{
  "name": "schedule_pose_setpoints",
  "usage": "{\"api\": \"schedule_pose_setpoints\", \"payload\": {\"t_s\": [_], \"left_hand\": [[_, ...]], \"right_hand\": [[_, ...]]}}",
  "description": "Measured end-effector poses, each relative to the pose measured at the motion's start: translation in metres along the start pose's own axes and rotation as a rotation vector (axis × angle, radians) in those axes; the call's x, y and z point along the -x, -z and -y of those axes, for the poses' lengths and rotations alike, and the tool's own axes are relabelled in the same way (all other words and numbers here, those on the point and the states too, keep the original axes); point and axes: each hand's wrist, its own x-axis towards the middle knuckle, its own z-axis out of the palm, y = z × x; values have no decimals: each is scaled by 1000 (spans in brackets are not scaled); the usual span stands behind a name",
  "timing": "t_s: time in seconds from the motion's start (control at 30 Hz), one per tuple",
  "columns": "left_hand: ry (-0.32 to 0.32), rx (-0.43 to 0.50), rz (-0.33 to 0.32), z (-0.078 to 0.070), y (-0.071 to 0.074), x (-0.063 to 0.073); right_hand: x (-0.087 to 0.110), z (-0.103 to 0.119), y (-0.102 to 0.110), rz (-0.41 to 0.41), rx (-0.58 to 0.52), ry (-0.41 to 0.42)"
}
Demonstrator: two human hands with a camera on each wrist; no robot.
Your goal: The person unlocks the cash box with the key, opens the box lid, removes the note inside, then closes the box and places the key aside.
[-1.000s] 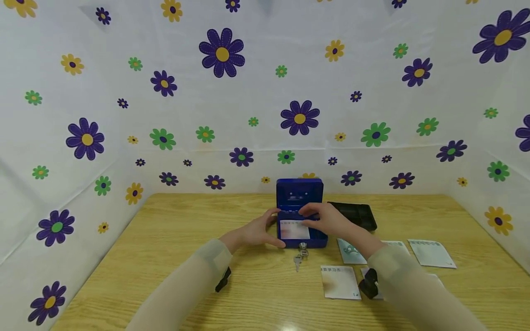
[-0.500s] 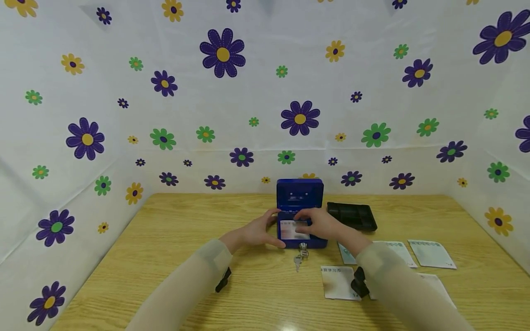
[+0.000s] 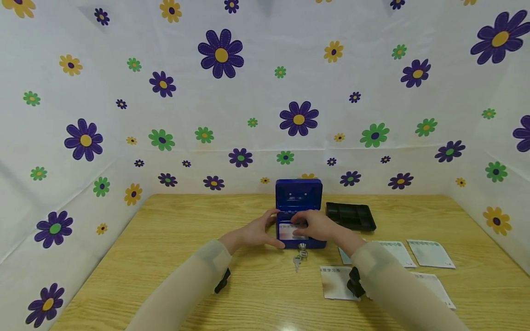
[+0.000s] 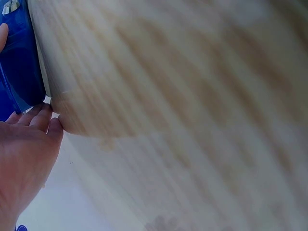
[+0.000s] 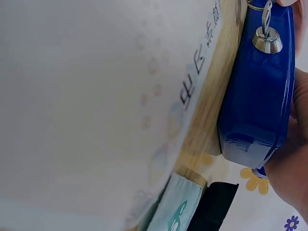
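A blue metal cash box (image 3: 299, 195) stands on the table with its lid raised. Inside lies a paper note (image 3: 285, 233) with printed characters. My left hand (image 3: 256, 231) grips the box's left side, thumb at the front corner and fingers towards the back; the left wrist view shows these fingertips against the blue wall (image 4: 21, 62). Over the box's right side reaches my right hand (image 3: 318, 225), its thumb and fingers apart above the note, with no separate thing visible between them. A key sits in the front lock (image 5: 267, 41), and another key (image 3: 296, 263) hangs below on a ring.
Several printed paper notes lie right of the box, one (image 3: 337, 281) in front and another (image 3: 430, 253) farther right. A black compartment tray (image 3: 352, 216) stands behind them. Flower-patterned cloth (image 3: 256, 92) encloses the wooden table (image 3: 186, 220) at the back and sides.
My right hand has come down into the box and slightly left over the note, its forearm shifting left too. The left hand keeps its place on the box.
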Motion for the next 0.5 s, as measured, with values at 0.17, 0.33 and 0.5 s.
{"api": "schedule_pose_setpoints", "payload": {"t_s": [0.17, 0.33, 0.5], "left_hand": [[3, -4, 0, 2, 0, 0], [6, -13, 2, 4, 0, -1], [3, -10, -1, 3, -1, 0]], "right_hand": [[-1, 0, -1, -7, -12, 5], [-3, 1, -2, -8, -15, -5], [-4, 2, -3, -5, -4, 4]]}}
